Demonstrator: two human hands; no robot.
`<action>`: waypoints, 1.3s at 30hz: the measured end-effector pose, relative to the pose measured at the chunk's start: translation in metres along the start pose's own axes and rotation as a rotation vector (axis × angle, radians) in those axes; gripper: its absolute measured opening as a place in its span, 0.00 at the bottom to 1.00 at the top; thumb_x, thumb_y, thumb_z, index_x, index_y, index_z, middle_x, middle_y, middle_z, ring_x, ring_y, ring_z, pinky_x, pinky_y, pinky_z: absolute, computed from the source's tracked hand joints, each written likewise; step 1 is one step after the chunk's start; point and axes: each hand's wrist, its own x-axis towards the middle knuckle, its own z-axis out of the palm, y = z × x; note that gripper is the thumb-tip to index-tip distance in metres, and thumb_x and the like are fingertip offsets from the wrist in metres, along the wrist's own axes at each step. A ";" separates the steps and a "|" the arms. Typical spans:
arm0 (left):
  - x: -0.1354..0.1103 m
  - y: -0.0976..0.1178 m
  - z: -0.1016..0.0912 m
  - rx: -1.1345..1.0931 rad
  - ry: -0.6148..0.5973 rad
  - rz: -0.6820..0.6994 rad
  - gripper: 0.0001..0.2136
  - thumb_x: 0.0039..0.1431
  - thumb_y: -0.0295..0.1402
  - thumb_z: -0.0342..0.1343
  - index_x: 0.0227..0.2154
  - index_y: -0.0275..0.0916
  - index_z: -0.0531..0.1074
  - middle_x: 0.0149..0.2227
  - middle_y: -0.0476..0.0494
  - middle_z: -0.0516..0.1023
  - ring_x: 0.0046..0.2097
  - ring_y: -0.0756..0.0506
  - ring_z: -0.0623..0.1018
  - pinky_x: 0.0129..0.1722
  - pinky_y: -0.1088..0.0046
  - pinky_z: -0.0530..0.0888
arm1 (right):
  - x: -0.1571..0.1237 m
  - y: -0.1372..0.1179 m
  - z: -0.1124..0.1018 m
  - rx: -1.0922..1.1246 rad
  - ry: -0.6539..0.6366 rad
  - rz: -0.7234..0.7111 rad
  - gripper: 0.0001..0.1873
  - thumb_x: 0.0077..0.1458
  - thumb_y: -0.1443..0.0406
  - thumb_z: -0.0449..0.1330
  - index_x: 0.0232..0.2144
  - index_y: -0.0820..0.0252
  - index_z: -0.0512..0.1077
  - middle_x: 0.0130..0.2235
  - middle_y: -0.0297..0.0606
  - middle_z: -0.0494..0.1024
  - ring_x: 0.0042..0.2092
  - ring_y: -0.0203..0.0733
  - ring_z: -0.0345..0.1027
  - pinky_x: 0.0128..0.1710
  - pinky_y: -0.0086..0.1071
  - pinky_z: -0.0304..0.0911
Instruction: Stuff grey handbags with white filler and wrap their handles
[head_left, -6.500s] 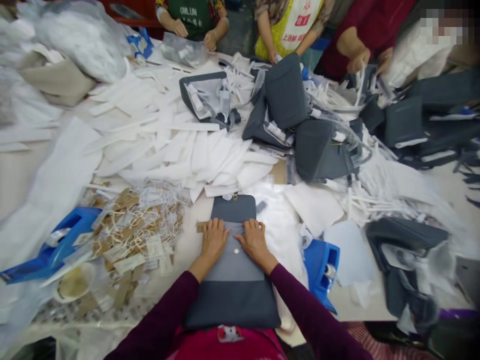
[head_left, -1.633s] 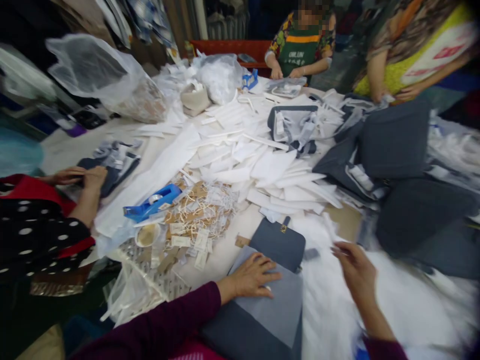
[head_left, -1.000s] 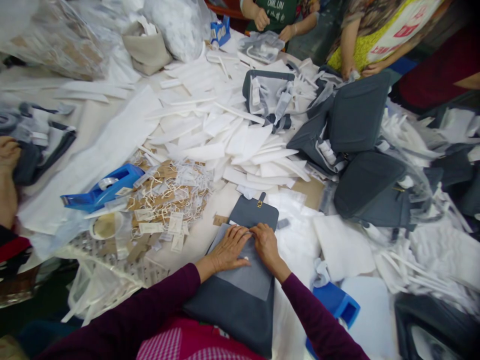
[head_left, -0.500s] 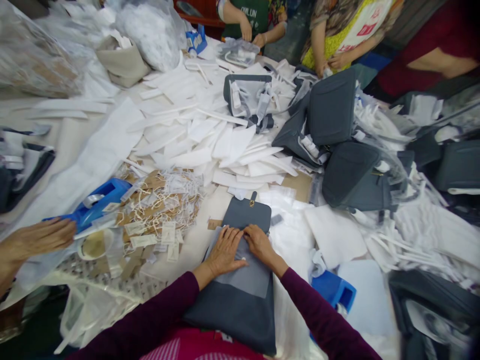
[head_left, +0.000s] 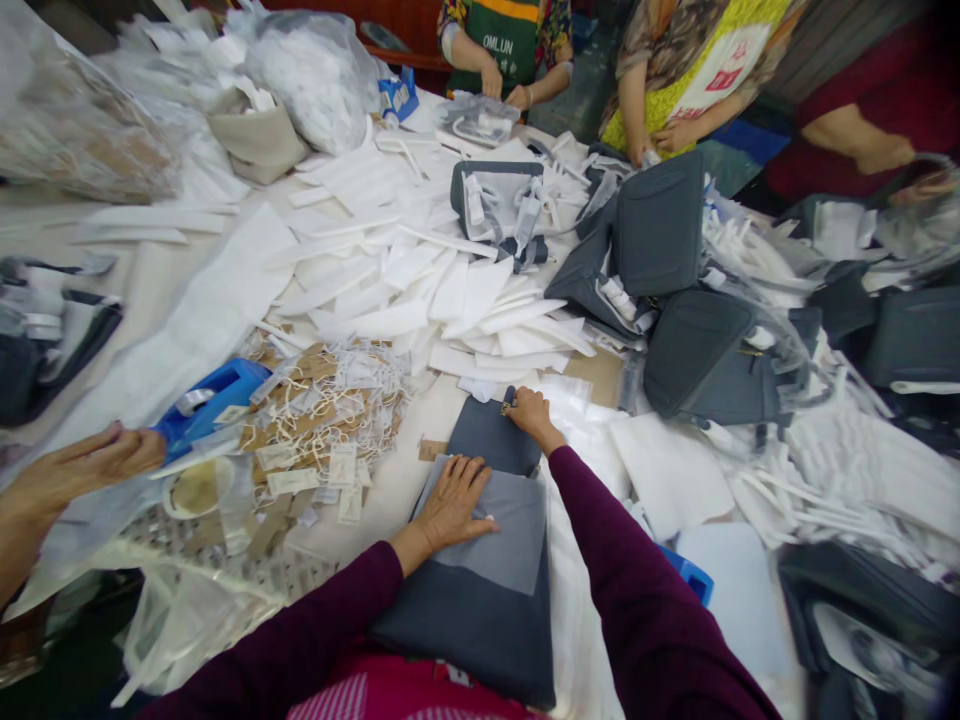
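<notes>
A dark grey bag (head_left: 480,610) lies in front of me at the table's near edge, its flap (head_left: 487,440) folded open away from me. A lighter grey sheet (head_left: 502,530) covers the bag's upper front. My left hand (head_left: 450,500) rests flat on that sheet, fingers spread. My right hand (head_left: 529,412) reaches to the flap's far end and pinches the small gold clasp (head_left: 507,407) there.
A heap of paper tags with strings (head_left: 322,410) and a blue tape dispenser (head_left: 210,400) lie to the left, where another person's hand (head_left: 90,465) reaches in. White foam sheets (head_left: 450,290) cover the middle. More grey bags (head_left: 675,290) pile at right; other people work along the far side.
My right hand has left the grey sheet and moved forward to the flap's clasp. My left hand stays flat on the sheet. The hand at the left has come nearer the tape dispenser.
</notes>
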 end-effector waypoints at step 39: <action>-0.069 -0.049 0.008 -0.403 0.006 -0.128 0.49 0.42 0.51 0.65 0.65 0.37 0.49 0.69 0.27 0.39 0.67 0.28 0.48 0.63 0.49 0.53 | -0.197 -0.004 0.037 0.292 -0.111 -0.574 0.09 0.54 0.63 0.53 0.25 0.58 0.69 0.37 0.40 0.73 0.40 0.43 0.68 0.43 0.35 0.63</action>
